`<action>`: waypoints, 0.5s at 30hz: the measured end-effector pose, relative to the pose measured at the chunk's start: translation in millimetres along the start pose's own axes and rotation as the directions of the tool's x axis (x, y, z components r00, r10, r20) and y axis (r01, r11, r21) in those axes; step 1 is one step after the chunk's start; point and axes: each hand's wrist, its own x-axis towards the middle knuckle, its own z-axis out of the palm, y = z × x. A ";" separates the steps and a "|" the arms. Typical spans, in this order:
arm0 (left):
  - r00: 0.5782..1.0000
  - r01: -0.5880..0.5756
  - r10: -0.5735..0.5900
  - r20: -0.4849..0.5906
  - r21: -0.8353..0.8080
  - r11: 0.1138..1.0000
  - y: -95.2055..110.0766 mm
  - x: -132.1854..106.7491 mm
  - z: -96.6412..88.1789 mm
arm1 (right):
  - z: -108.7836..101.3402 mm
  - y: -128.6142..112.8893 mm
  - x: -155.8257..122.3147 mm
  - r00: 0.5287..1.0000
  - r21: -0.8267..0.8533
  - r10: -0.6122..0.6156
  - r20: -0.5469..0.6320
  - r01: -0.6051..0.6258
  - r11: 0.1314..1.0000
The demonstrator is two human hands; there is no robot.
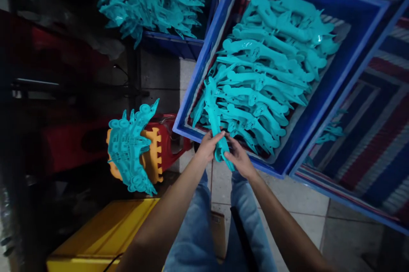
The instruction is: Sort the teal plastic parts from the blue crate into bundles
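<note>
Both hands grip one turquoise plastic part (213, 112), long and narrow with pointed ends. My left hand (208, 146) closes on its left side, near the lower half. My right hand (239, 156) pinches the lower end from the right. The part slants over the near left corner of a blue crate (191, 105). Many similar turquoise parts (258, 80) lie in rows inside that crate, just beyond my hands. What the parts belong to, I cannot tell.
Another blue crate (188, 46) at the top holds a heap of like parts. Left, a small stack (129, 148) rests on an orange foam mat (156, 152) over a red stool (171, 152). A yellow box (105, 229) stands lower left; a crate with striped lining (367, 135) is at right.
</note>
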 end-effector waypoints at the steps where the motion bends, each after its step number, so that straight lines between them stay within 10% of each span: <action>1: 0.997 -0.043 0.046 -0.067 0.040 0.998 -6.4 -2.5 9.1 | -2.3 -2.5 -6.4 0.997 -0.100 -0.074 -0.028 0.071 0.992; 11: 0.993 -0.118 0.121 -0.010 0.173 0.978 -41.3 -32.3 61.6 | -45.7 -30.7 -67.9 0.978 -0.279 -0.151 -0.146 0.106 0.955; 15: 0.999 -0.052 0.053 -0.012 0.024 0.998 -48.3 -50.4 67.7 | -70.5 -40.7 -86.2 0.872 -0.110 -0.051 -0.486 -0.003 0.994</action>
